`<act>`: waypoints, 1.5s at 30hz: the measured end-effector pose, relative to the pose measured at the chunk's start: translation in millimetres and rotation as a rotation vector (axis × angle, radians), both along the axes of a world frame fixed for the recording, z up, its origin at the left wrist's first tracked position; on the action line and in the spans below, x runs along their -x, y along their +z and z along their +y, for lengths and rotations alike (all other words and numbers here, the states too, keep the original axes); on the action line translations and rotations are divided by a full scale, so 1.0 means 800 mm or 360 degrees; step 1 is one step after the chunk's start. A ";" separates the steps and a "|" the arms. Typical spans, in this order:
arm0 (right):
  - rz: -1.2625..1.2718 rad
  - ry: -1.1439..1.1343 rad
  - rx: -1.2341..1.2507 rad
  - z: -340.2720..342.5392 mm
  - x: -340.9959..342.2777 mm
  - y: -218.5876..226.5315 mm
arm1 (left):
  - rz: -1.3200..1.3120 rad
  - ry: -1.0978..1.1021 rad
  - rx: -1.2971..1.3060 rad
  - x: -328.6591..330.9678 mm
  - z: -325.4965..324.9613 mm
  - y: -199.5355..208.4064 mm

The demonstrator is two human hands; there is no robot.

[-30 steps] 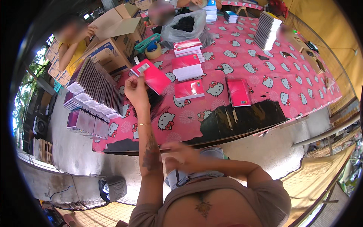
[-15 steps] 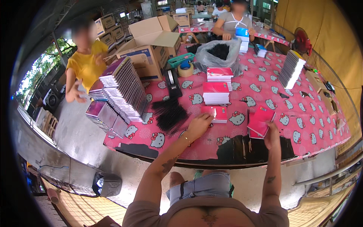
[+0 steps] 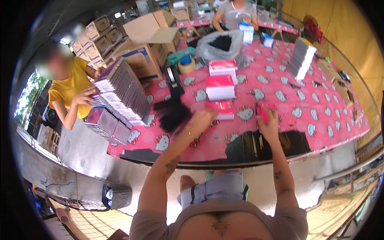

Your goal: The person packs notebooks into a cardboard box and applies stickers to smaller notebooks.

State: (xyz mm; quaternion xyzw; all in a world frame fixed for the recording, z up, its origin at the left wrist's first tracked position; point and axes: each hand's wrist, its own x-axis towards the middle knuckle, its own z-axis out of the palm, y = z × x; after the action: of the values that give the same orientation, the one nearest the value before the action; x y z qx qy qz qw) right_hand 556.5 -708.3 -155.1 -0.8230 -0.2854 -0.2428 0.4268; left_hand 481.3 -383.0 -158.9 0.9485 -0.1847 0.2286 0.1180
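Note:
My left hand [image 3: 203,121] has its fingers curled together at the left edge of a low stack of pink-covered paper [image 3: 221,109]; what the fingertips pinch, if anything, is hidden. My right hand [image 3: 269,123] is closed over a small pink notebook [image 3: 265,109] on the table, covering most of it. Two more stacks of pink-covered paper, a middle one [image 3: 220,89] and a far one [image 3: 222,67], stand in line beyond my left hand. Loose black binding coils [image 3: 173,116] lie left of that hand.
Tall stacks of spiral notebooks [image 3: 124,90] stand at the left, beside a person in yellow [image 3: 74,90]. Behind are an open carton [image 3: 146,62], a tape dispenser [image 3: 173,81] and a plastic bag of black coils [image 3: 220,48]. Another notebook stack [image 3: 301,60] stands far right.
My right hand has turned and moved slightly left with the pink notebook, now mostly under it. My left hand stays at the near stack. The person in yellow now touches the notebook stacks.

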 end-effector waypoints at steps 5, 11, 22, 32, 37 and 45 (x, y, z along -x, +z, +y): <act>0.0277 0.0329 -0.0014 0.065 0.051 -0.022 | 0.0332 0.0180 0.0396 -0.006 0.005 0.032; 0.0599 0.0287 0.0046 0.101 0.026 -0.053 | 0.0330 0.0228 0.0480 -0.018 -0.006 0.037; 0.0948 0.0699 -0.0316 0.060 0.115 -0.026 | -0.0067 -0.0140 0.0704 0.116 -0.079 0.032; 0.1255 0.0848 -0.0565 0.084 0.115 -0.038 | -0.0174 0.0835 -0.0091 0.106 0.037 -0.034; 0.1323 0.0921 -0.0567 0.091 0.113 -0.043 | -0.0208 0.0818 -0.0002 0.103 0.036 -0.033; 0.1223 0.1019 -0.0466 0.093 0.122 -0.027 | -0.0364 0.0730 0.0726 0.140 -0.009 0.041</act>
State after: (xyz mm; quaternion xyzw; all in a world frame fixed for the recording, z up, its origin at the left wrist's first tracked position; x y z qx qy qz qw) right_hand 458.5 -633.7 -176.5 -0.6560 -0.3085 0.1822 0.6644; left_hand 369.0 -390.2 -126.4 0.8828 0.0771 0.3895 0.2511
